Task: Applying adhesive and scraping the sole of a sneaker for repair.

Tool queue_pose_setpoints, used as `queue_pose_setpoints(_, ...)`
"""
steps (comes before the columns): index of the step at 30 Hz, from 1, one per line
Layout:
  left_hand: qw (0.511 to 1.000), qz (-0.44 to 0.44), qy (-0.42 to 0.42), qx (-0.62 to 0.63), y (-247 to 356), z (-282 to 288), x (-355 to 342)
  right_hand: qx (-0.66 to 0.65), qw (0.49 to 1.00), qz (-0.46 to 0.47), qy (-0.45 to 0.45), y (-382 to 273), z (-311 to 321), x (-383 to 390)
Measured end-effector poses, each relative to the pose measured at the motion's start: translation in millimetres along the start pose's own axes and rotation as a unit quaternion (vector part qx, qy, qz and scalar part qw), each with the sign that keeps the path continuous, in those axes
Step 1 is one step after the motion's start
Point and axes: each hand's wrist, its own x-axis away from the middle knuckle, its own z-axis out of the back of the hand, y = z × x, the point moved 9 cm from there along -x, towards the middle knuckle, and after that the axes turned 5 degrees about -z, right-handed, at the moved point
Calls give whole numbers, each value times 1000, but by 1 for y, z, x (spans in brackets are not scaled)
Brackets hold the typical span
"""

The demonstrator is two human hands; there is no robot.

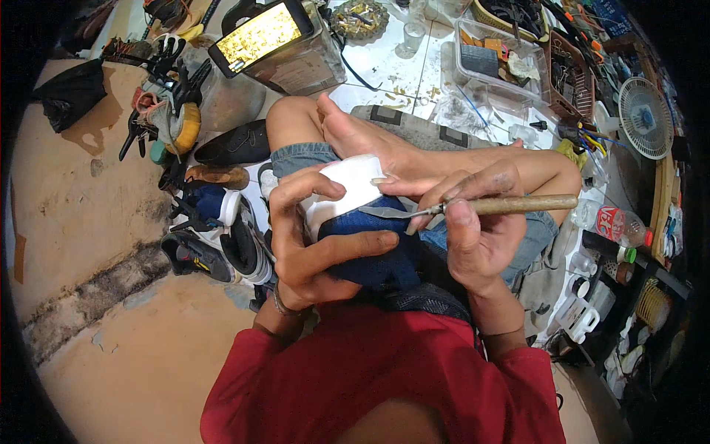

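A dark blue cloth shoe with a white sole [353, 183] lies over my lap, its white end pointing away from me. My left hand [307, 237] is wrapped round it from the left, fingers on the white rubber and on the blue upper. In my right hand [481, 229] is a small spatula knife [525, 205] with a wooden handle and a thin, leaf-shaped metal blade. The blade lies along the seam between white sole and blue fabric. Fingertips of the right hand also touch the sole's right edge. The shoe's underside is hidden.
Several shoes [214, 251] and a cluster of black clamps [174, 89] lie to the left. Ahead, a phone [260, 38] leans on a box beside a glass [412, 37]. Right are a clear bin [503, 63], a small fan [646, 118] and a plastic bottle [614, 224].
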Motion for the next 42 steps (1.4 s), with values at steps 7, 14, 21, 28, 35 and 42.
queue_pose_setpoints(7, 1000, 1, -5, -1, 0, -4, -1, -41, 999, 20, 26, 2, 5, 1)
queue_pose_setpoints(14, 1000, -4, -26, -6, -1, -7, -7, -2, 998, 65, -5, 2, 1, -5)
queue_pose_setpoints(21, 1000, -11, -3, 16, -4, -11, -7, -20, 999, -19, 20, 10, 9, -9)
queue_pose_setpoints(28, 999, 8, -6, 41, -8, -11, -5, -22, 993, -66, 93, 20, 18, -2)
queue_pose_setpoints(35, 997, -9, 10, 75, -10, -15, -3, -85, 988, -88, 95, 20, 21, -4)
queue_pose_setpoints(42, 999, -20, 5, 43, -6, -13, 0, -50, 993, -90, 48, 17, 19, -5)
